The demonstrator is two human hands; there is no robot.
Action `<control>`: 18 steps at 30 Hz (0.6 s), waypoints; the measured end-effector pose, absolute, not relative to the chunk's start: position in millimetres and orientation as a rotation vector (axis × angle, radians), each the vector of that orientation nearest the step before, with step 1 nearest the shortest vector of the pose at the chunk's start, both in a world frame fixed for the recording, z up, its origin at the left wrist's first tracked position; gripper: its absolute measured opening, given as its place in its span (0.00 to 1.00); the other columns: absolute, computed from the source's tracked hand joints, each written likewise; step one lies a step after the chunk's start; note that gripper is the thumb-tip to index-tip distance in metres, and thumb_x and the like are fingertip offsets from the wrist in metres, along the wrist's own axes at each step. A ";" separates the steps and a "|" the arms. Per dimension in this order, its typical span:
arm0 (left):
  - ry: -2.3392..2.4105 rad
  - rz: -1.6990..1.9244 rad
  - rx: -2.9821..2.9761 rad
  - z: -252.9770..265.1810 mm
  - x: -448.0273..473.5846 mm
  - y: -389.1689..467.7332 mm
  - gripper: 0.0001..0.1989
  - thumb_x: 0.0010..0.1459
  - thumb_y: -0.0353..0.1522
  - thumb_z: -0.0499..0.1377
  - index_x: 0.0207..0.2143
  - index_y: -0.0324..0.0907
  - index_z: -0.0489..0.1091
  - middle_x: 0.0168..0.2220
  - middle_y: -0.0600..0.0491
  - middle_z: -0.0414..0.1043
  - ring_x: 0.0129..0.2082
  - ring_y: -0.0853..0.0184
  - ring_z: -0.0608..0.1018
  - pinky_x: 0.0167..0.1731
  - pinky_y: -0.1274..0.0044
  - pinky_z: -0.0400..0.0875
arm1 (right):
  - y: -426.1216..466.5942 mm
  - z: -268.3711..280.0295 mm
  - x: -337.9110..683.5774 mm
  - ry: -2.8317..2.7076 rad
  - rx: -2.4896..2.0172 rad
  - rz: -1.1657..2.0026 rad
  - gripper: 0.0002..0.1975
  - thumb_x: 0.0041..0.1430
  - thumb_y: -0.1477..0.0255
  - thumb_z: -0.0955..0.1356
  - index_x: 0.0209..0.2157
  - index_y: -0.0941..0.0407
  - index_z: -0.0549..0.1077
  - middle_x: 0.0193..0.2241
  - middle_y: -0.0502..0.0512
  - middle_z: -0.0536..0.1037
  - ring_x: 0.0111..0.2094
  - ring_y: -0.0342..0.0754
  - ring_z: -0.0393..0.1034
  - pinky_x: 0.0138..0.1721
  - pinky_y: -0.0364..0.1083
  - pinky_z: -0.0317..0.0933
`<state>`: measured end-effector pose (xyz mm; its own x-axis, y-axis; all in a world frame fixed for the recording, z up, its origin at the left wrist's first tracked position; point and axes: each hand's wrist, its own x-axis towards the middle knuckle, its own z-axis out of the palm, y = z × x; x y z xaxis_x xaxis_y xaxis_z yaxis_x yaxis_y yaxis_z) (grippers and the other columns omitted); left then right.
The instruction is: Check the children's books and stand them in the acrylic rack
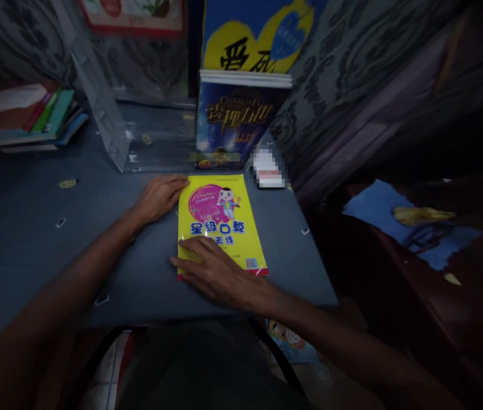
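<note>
A yellow workbook [220,225] with a pink circle, a cartoon child and blue lettering lies closed on the grey-blue tabletop [151,285]. At its upper left edge rests my left hand [162,197], its fingers stretched out and the tips touching the corner. My right hand [213,270] lies across the lower left part of the cover, fingers apart and reaching to the left edge. It hides some of the print. Neither hand grips the book.
A clear rack [113,142] stands at the back, holding a dark blue book [233,119] and other books. Behind its right side lies a pale, blurred-out object [268,168]. Stacked books [23,117] sit at the left. A blue cloth [412,222] lies on a dark surface at right.
</note>
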<state>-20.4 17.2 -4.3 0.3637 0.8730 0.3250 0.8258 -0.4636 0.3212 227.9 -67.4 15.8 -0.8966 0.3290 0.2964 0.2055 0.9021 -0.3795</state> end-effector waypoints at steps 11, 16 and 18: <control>1.612 0.605 2.556 0.0 -17.9 14.7 0.21 0.69 0.36 0.47 0.55 0.37 0.73 0.58 0.42 0.75 0.57 0.56 0.77 0.58 0.60 0.71 | -51.7 -4.7 302.2 -2.339 -1.134 0.294 0.19 0.69 0.69 0.64 0.58 0.53 0.71 0.57 0.68 0.72 0.54 0.64 0.68 0.51 0.68 0.69; 1.629 0.571 2.557 2.6 -14.9 25.7 0.21 0.67 0.32 0.46 0.53 0.39 0.74 0.57 0.42 0.75 0.59 0.56 0.76 0.59 0.59 0.70 | -89.3 14.1 280.8 -2.380 -0.912 0.604 0.15 0.69 0.71 0.65 0.54 0.54 0.74 0.51 0.63 0.77 0.53 0.56 0.72 0.51 0.57 0.73; 1.661 0.556 2.569 6.3 -8.4 25.1 0.20 0.66 0.31 0.47 0.52 0.39 0.75 0.57 0.41 0.75 0.58 0.55 0.76 0.59 0.59 0.70 | -91.8 18.3 275.4 -2.394 -0.814 0.678 0.13 0.69 0.71 0.65 0.52 0.54 0.75 0.50 0.62 0.78 0.51 0.55 0.73 0.51 0.55 0.73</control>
